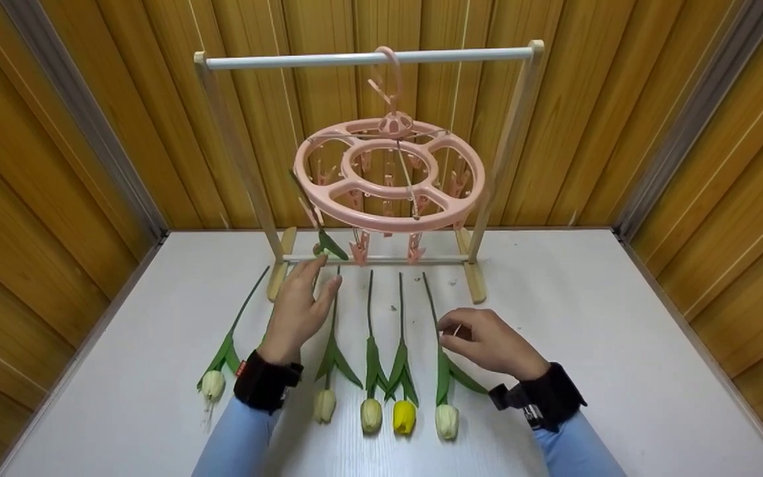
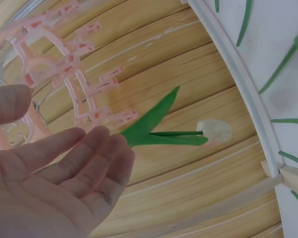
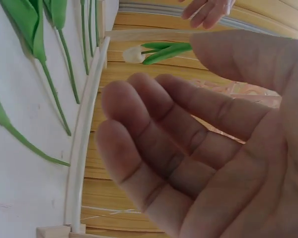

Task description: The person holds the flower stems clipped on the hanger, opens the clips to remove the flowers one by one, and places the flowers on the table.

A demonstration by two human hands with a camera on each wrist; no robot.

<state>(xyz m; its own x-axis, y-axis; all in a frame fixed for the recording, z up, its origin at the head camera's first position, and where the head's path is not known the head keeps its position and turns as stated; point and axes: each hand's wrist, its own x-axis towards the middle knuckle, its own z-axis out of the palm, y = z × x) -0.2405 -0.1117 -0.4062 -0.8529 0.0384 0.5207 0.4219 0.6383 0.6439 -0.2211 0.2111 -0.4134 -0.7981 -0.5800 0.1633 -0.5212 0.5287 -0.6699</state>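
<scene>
A white tulip [image 2: 214,131] with green leaves hangs head down from the left side of a round pink clip hanger [image 1: 391,222]. My left hand [image 1: 299,308] is raised just in front of this tulip, and the left wrist view shows its fingers extended with nothing held. In the head view the hand hides much of the bloom. My right hand [image 1: 491,341] hovers near the stem of the rightmost white tulip [image 1: 447,422]. Its fingers [image 3: 124,153] are loosely bent, with nothing between them and the thumb.
The hanger hooks over a white bar [image 1: 328,59] on a wooden-legged stand [image 1: 510,132]. Pink clips [image 1: 414,246] dangle below its ring. On the white table [image 1: 593,318] lie a yellow tulip [image 1: 404,417] and several pale ones, blooms toward me. Wood-patterned walls [image 1: 706,132] surround the table.
</scene>
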